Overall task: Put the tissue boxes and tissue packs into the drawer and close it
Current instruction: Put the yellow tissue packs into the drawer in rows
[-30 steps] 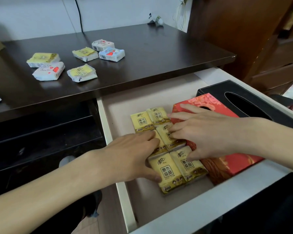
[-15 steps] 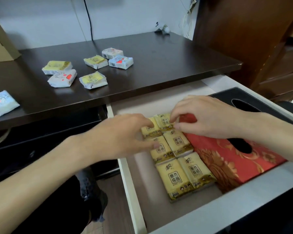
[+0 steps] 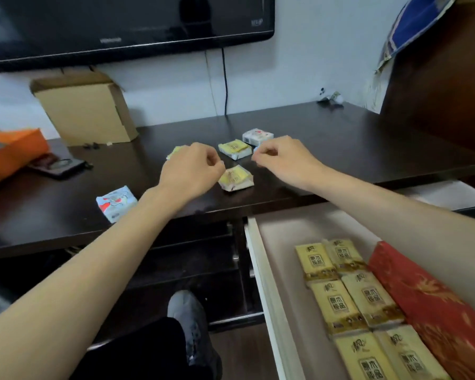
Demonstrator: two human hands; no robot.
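Evidently reaching for more, both the left hand [image 3: 194,167] and right hand [image 3: 281,157] hover half-curled and empty over the small tissue packs [image 3: 235,178] beyond the open drawer [image 3: 261,259].

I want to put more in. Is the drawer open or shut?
Open. The drawer is pulled out, showing yellow tissue packs lying inside.
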